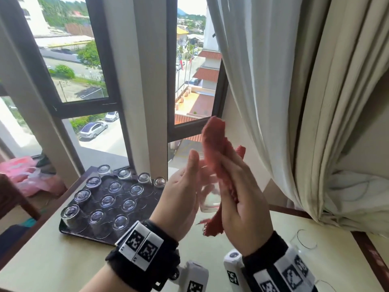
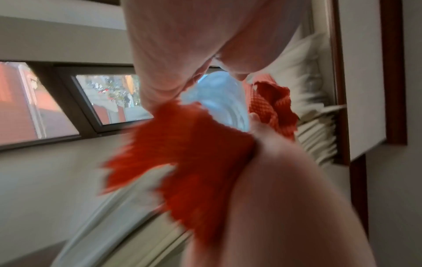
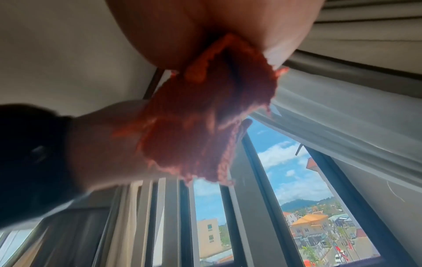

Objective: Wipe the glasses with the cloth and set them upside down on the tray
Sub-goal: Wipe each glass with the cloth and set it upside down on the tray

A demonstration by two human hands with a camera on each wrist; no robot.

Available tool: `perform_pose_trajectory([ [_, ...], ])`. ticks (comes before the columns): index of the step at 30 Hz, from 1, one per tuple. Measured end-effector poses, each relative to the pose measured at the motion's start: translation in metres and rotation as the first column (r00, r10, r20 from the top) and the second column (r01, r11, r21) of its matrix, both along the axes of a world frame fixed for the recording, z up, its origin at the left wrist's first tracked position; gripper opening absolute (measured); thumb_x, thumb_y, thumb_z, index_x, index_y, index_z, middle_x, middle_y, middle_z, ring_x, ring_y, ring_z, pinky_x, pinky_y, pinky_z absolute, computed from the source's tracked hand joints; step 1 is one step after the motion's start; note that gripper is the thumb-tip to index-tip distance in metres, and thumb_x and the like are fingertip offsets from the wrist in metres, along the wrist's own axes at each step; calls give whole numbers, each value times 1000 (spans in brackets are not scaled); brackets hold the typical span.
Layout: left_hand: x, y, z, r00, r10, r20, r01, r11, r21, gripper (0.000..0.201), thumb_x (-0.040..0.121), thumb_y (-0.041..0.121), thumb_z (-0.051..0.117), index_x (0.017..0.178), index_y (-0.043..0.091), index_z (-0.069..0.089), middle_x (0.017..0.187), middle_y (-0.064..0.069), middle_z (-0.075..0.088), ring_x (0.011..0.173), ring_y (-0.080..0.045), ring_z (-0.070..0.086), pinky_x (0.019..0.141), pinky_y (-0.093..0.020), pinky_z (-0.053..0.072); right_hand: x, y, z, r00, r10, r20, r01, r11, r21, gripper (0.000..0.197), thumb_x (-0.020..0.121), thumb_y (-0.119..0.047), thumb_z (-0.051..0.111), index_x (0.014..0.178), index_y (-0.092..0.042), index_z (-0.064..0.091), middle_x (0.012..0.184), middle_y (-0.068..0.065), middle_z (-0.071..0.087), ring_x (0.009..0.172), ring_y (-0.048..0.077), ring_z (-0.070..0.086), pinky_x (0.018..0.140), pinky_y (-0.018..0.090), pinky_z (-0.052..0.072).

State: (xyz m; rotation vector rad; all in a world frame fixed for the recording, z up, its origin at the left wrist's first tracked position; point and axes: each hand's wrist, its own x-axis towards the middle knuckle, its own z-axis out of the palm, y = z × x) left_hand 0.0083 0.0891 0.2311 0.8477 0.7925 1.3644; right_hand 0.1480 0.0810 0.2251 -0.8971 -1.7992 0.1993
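Observation:
Above the table, my left hand (image 1: 184, 186) grips a clear glass (image 1: 208, 200), thumb pointing up, its fingers blurred behind the glass. My right hand (image 1: 237, 194) holds a red cloth (image 1: 214, 142) and presses it against the glass's right side. The cloth sticks up above the glass and hangs below it. In the left wrist view the glass (image 2: 219, 101) sits between my fingers with the cloth (image 2: 194, 144) wrapped round it. In the right wrist view the cloth (image 3: 200, 126) is bunched in my palm. A dark tray (image 1: 69, 231) on the left carries several glasses (image 1: 107, 200) upside down.
Two upright glasses (image 1: 303, 241) (image 1: 324, 286) stand on the beige table (image 1: 52, 264) at the right. A white curtain (image 1: 273, 91) hangs close on the right. Windows are straight ahead. Pink bags (image 1: 23, 171) and a wooden chair (image 1: 12, 199) are at the left.

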Motion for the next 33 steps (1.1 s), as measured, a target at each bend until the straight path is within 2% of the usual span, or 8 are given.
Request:
perform_pose_trajectory([
  [3,-4,9,7,990,-1,140,12,997,-79,44,104,41,50,98,11,82,115,-24,77,93,-23,80,86,-39,62,5,-16,-23,994,66,82,-69,997,36,41,107,-19,48,146,-11,56,165,2,40,147,18,47,110,27,49],
  [6,-11,20,8,995,-3,96,18,988,-151,76,88,72,46,107,7,81,115,-18,77,109,-33,73,105,-52,53,9,-22,-38,998,56,12,-55,997,-57,47,106,-27,47,153,-23,46,162,-5,44,146,9,46,111,23,47],
  [9,-1,18,9,994,-92,58,101,977,-186,82,91,78,38,114,8,74,114,-16,75,120,-37,68,116,-58,42,4,-8,-18,987,6,-158,-39,978,-207,47,107,-42,43,153,-42,40,138,-7,65,108,11,71,86,37,63],
  [15,14,15,18,954,-192,229,223,967,-121,55,92,65,66,117,17,79,122,-15,76,119,-28,73,107,-46,54,6,-10,-3,992,102,-68,-105,994,-33,39,109,-34,46,144,-20,53,167,-2,36,121,46,66,89,49,63],
  [18,9,22,20,981,-136,135,154,979,-135,67,86,74,65,95,9,74,90,-11,77,83,-27,77,83,-41,62,11,-26,-31,975,152,-161,-168,982,-90,31,101,-7,56,126,-24,54,165,-5,40,121,23,70,87,25,60],
  [22,12,14,20,994,-77,-72,73,996,-59,81,95,73,52,124,0,72,122,-31,71,120,-50,68,114,-61,47,14,-11,-24,961,-23,-275,-45,969,-242,35,99,-18,54,120,-46,50,129,-15,69,96,5,72,76,26,57],
  [28,29,6,21,997,-68,29,70,994,-84,74,100,68,37,137,11,67,135,-21,69,132,-37,63,120,-60,41,16,4,10,993,35,-111,-37,999,-23,43,105,-19,48,146,-11,55,164,5,41,145,26,49,114,42,48],
  [33,17,14,26,994,3,111,20,979,-204,82,96,72,44,130,1,65,108,-27,77,97,-41,78,82,-47,66,16,-28,-36,989,84,-120,-95,991,-94,36,100,-8,57,132,-24,62,160,-6,47,131,14,62,97,17,53],
])
